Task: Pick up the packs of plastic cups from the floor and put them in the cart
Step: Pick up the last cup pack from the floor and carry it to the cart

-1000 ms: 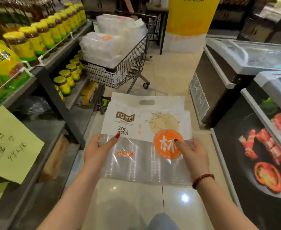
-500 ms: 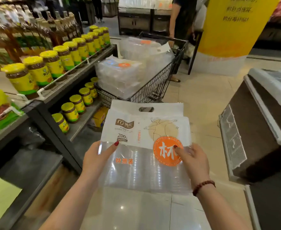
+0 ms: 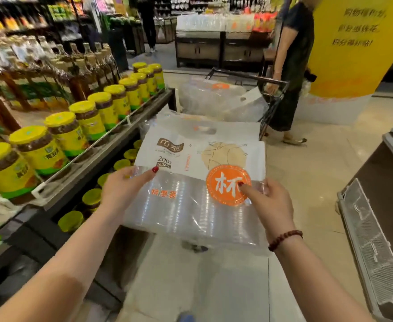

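Supermarket aisle: left hand [image 3: 123, 189] and right hand [image 3: 272, 201] grip the side edges of the cup pack [image 3: 191, 217] (clear film, white header, orange roundel), held before the cart [image 3: 271, 110], nearer than earlier.

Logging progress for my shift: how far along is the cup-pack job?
Done: several packs lie piled in the cart. In hand: another pack of cups, held by left hand and right hand, short of the cart. Left: setting it in; no more floor packs show.
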